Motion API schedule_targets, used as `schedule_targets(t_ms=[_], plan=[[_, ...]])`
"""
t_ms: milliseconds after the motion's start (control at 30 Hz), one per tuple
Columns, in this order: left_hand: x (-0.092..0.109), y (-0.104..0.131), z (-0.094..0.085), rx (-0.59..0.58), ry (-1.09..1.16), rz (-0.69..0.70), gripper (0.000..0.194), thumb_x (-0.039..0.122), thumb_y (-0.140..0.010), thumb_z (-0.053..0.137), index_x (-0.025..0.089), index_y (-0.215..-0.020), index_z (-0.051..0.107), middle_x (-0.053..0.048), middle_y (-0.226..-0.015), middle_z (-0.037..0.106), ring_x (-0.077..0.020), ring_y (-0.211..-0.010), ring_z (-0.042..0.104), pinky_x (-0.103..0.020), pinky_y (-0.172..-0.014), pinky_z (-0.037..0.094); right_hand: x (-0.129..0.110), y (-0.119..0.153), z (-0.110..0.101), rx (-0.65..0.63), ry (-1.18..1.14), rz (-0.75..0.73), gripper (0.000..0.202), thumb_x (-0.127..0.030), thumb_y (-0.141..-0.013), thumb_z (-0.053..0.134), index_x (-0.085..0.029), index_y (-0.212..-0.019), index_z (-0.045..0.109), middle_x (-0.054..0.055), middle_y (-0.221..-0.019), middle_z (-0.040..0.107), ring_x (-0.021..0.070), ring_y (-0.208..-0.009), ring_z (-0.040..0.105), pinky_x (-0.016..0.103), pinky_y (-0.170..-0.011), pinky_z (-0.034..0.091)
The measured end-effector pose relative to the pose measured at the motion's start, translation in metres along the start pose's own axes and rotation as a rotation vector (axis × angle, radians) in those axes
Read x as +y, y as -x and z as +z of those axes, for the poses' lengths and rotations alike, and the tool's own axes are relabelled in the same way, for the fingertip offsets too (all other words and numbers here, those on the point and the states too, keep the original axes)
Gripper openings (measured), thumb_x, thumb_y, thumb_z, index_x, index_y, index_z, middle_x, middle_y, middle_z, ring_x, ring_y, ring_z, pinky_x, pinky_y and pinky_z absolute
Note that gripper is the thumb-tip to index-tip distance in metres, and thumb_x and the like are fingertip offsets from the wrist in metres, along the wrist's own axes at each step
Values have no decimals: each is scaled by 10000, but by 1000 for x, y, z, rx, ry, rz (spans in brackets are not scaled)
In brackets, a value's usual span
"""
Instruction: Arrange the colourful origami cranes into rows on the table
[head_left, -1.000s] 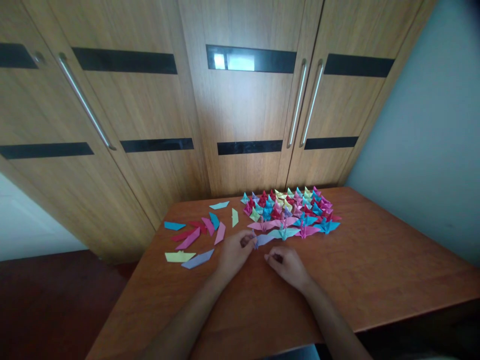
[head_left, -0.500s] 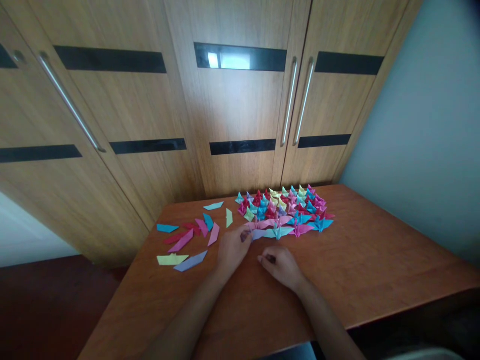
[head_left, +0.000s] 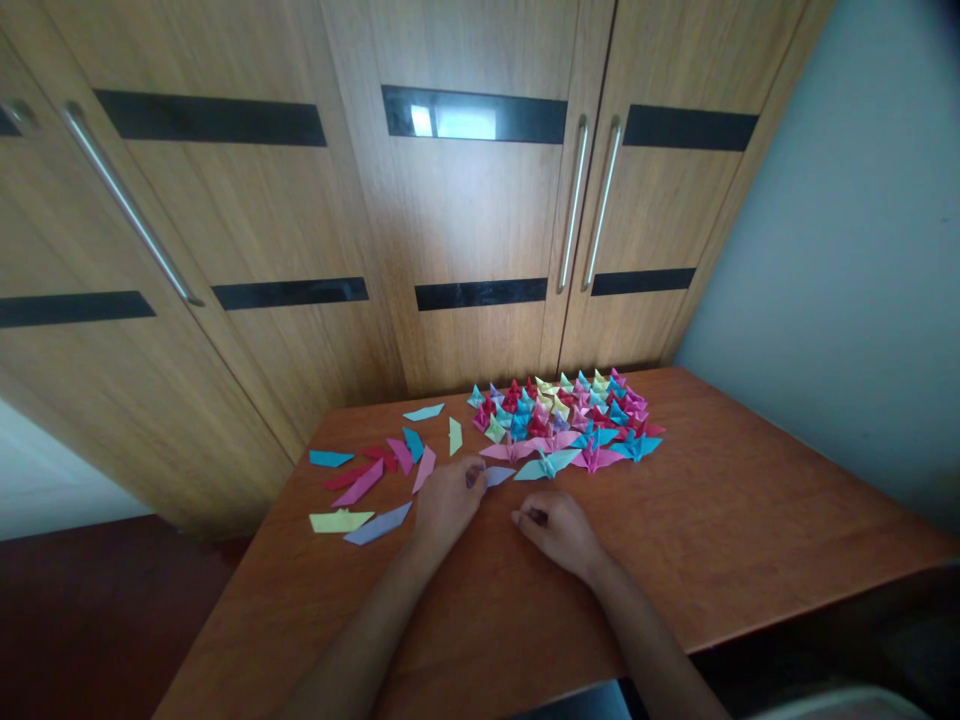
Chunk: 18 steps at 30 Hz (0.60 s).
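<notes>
My left hand (head_left: 451, 499) is closed, its fingertips pinching a lavender origami crane (head_left: 498, 476). One pointed wing of that crane shows to the right of the fingers; the rest is hidden behind them. Close by on the right, my right hand (head_left: 559, 532) rests low over the table with its fingers curled in and nothing visible in them. Just beyond the hands lie a mint green crane (head_left: 546, 465) and a pink crane (head_left: 508, 451) with wings spread. A magenta crane (head_left: 596, 457) and a blue crane (head_left: 637, 446) sit farther right.
Behind these, many small folded cranes (head_left: 559, 405) stand packed in rows. Left of my hands lie several flat folded paper pieces, among them a lavender one (head_left: 379, 524) and a yellow one (head_left: 340, 521). The brown table (head_left: 735, 500) backs onto a wooden wardrobe (head_left: 480, 210).
My left hand has drawn slightly left, taking the lavender crane away from the mint green one. The mint green crane now sits slightly tilted. My right hand has barely moved.
</notes>
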<state>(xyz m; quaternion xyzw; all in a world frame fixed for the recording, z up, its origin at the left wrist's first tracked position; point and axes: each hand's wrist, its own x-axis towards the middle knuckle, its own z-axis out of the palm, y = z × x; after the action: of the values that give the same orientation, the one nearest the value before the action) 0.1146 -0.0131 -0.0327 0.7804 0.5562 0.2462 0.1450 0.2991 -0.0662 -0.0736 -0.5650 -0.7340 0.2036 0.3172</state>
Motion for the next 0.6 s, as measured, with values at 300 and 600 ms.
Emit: schedule_targets(t_ms=[300,600], plan=[[-9,2,-2,10,4,-25,166,277,-818,541,234,-920,665,-12,-850,710,-177,-786,638,-245,-664,416,1,0,-3,107,4,-7,314,-374,-855,467,-198,-627,592,2,-619,596,124,-589,522,215,-578,345],[-11,1,-1,4,-10,-8,159,287,-818,547,244,-914,666,-15,-855,705,-182,-794,630,-249,-668,413,19,0,-13,422,218,377,383,-357,-862,425,-210,-1198,536,7,-680,647,173,-610,599,237,-525,313]])
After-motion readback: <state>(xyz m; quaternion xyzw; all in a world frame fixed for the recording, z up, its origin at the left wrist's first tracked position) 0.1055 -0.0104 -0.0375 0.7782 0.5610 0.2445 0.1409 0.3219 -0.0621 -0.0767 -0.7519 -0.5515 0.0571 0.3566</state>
